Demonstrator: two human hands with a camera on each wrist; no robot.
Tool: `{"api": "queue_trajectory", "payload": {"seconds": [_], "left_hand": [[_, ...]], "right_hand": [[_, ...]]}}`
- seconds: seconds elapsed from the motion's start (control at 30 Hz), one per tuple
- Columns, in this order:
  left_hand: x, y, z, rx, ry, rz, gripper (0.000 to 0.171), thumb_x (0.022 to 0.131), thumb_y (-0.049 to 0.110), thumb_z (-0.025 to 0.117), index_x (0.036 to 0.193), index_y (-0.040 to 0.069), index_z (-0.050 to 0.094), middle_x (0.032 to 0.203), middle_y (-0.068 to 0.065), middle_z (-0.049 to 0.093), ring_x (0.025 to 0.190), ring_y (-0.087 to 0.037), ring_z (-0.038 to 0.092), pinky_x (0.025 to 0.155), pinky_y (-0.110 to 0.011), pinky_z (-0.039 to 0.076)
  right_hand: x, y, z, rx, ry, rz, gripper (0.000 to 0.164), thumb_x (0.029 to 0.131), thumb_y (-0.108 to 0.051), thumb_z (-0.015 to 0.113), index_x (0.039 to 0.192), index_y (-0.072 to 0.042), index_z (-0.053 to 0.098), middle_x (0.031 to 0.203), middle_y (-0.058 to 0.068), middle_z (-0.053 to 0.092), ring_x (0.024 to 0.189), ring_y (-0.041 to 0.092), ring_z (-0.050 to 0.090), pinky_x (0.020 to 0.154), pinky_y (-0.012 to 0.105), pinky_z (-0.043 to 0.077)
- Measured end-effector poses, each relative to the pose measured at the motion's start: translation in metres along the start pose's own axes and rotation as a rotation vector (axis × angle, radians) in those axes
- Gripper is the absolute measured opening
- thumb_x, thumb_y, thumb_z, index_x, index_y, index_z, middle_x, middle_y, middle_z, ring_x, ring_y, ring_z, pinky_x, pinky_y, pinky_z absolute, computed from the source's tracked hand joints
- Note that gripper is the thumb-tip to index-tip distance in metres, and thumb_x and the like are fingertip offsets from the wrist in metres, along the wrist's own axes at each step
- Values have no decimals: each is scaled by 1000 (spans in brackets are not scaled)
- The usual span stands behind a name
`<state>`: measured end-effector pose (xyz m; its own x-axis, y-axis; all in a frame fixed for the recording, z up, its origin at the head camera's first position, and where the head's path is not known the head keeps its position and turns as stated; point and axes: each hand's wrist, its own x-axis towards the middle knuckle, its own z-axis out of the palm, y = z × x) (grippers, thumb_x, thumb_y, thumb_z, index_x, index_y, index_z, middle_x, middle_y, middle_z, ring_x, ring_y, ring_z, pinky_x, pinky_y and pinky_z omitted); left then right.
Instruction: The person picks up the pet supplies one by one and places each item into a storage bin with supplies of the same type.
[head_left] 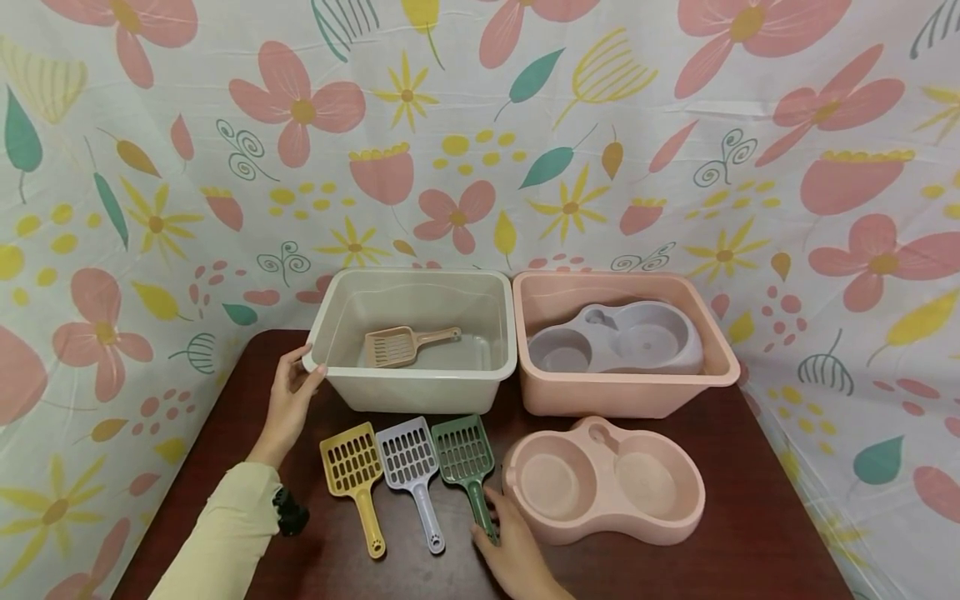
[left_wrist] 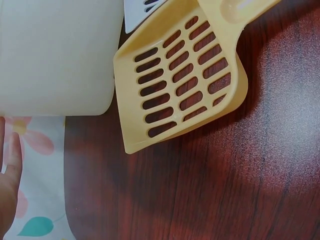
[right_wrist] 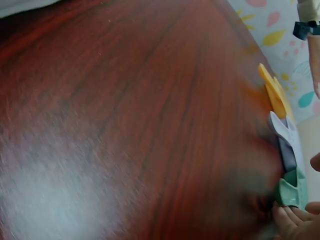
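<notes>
At its front left corner, a whitish litter box [head_left: 420, 390] is touched on the rim by my left hand [head_left: 291, 396], thumb and fingers extended. Inside it lies a beige litter scoop [head_left: 429, 337]. My right hand [head_left: 513, 546] holds the handle of a green litter scoop [head_left: 476, 500], thumb on one side and fingers on the other. The right wrist view catches the end of this green scoop [right_wrist: 287, 194] against my fingers [right_wrist: 286, 220]. Left of it lie a lavender scoop [head_left: 426, 507] and a yellow scoop [head_left: 366, 510], whose slotted head fills much of the left wrist view.
A pink litter box [head_left: 600, 398] stands beside the whitish one and holds a grey double pet bowl [head_left: 652, 367]. In front of it sits a pink double bowl [head_left: 603, 517], close to my right hand. Flowered cloth [head_left: 450, 100] hangs around the dark table [head_left: 750, 500].
</notes>
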<state>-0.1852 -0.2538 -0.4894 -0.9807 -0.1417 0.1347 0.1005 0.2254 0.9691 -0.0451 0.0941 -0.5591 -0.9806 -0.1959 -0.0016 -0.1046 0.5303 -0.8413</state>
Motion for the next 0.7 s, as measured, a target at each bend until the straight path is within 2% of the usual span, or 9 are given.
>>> {"api": "queue_trajectory", "payload": {"seconds": [0.2, 0.37, 0.53, 0.7], "left_hand": [[1, -2, -1, -7, 2, 2, 56, 104, 28, 53, 153, 13, 30, 136, -16, 44, 116, -13, 48, 88, -19, 40], [1, -3, -1, -11, 1, 4, 57, 104, 28, 53, 153, 12, 30, 136, -16, 44, 114, -9, 48, 88, -20, 40], [1, -4, -1, -14, -1, 8, 56, 104, 27, 53, 153, 12, 29, 137, -16, 43, 113, -6, 49, 91, -26, 41], [1, -3, 0, -19, -3, -7, 56, 104, 23, 52, 153, 12, 28, 138, -17, 43, 114, -9, 48, 89, -22, 40]], "right_hand": [[0, 4, 10, 65, 66, 39, 54, 87, -7, 72, 136, 6, 51, 119, 15, 61, 96, 25, 62, 79, 33, 53], [1, 7, 16, 75, 107, 56, 55, 85, -5, 74, 134, 5, 53, 116, 13, 62, 92, 19, 61, 77, 30, 49], [3, 7, 19, 86, 130, 33, 56, 83, -2, 76, 133, 8, 52, 113, 15, 62, 90, 22, 62, 75, 30, 50], [4, 6, 21, 71, 153, 29, 56, 82, 0, 76, 132, 8, 52, 111, 15, 63, 90, 25, 63, 75, 32, 51]]}}
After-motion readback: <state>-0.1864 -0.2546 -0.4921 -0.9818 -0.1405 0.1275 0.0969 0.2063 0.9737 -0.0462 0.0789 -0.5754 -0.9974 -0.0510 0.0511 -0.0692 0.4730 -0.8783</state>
